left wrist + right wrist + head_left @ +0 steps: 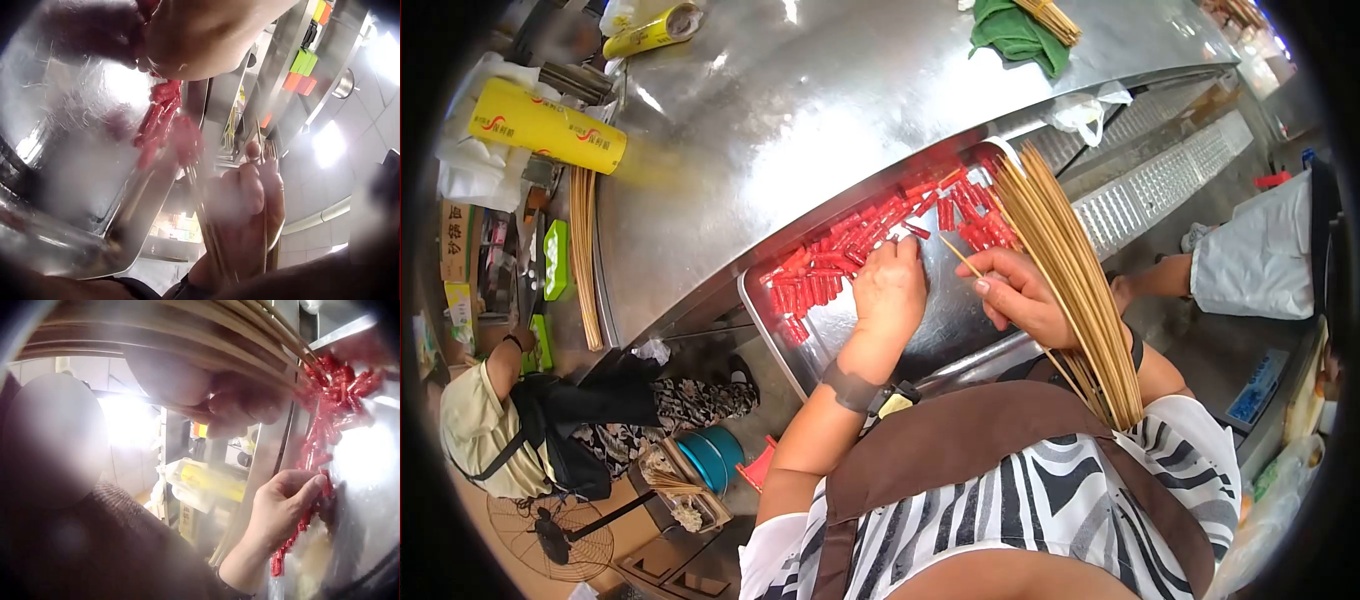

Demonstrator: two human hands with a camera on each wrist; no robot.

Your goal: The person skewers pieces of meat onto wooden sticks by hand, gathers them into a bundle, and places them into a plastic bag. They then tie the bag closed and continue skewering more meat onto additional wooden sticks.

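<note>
In the head view a metal tray [945,318] holds many small glossy red pieces [870,232] that look like raw meat, massed along its far side. My left hand [890,287] reaches down among them; the right wrist view shows its thumb and finger pinching one red meat piece [326,485]. My right hand [1028,298], over the tray's right part, pinches a thin wooden skewer [960,256] that points toward the left hand. A long bundle of wooden skewers [1075,270] runs beside and over the right hand, its far ends at red pieces in the tray's corner.
A steel table [700,200] stretches beyond the tray, with a green cloth [1018,38] and yellow rolls [550,128] on it. Another person [495,420] is at lower left, near a fan [550,535] and a blue bucket [706,460]. Perforated metal strips [1150,170] lie to the right.
</note>
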